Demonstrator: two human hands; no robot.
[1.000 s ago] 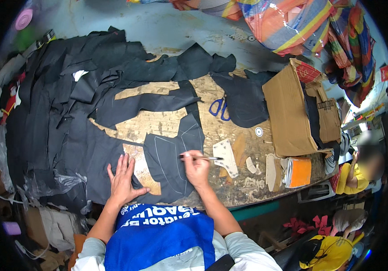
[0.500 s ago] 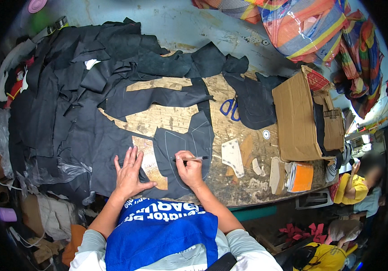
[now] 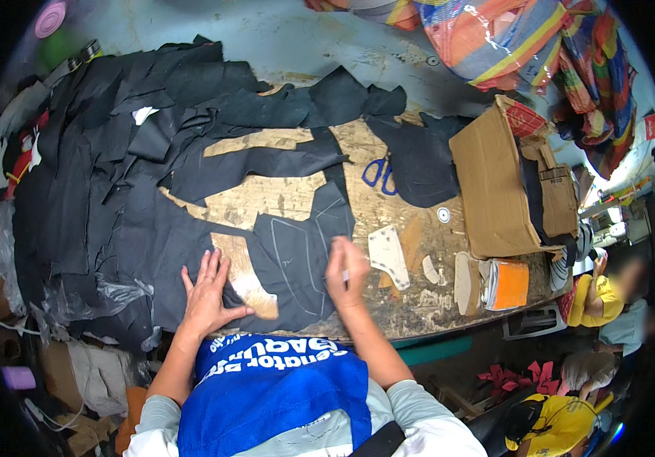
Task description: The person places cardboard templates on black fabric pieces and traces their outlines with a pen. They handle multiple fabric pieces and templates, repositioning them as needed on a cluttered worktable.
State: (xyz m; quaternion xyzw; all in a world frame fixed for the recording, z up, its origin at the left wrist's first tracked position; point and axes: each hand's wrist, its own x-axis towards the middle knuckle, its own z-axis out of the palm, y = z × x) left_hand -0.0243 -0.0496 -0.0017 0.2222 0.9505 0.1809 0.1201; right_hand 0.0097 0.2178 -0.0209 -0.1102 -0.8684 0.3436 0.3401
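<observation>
My left hand [image 3: 209, 293] lies flat with fingers spread on black sheet material [image 3: 167, 263] that looks like leather. Beside its thumb is a glossy tan strip [image 3: 244, 278]; whether it is a template or bare tabletop I cannot tell. Pale outlines are drawn on a black piece [image 3: 293, 263] right of the strip. Over that piece's right edge, my right hand [image 3: 345, 274] is closed and blurred by motion. A slim pen shows only in part at its fingers. A pale cut template [image 3: 388, 257] with dark dots lies to the right of this hand.
Blue-handled scissors [image 3: 378, 177] lie farther back on the worn wooden table [image 3: 244, 198]. A cardboard box [image 3: 495, 183] stands at the right, with an orange-faced stack [image 3: 507, 285] before it. Black scraps [image 3: 114, 145] are heaped at left. People sit beyond the table's right end.
My right hand has moved right, from the middle of the marked piece to its right edge, and the pen has turned. My left hand stays flat. The whole view has shifted slightly.
</observation>
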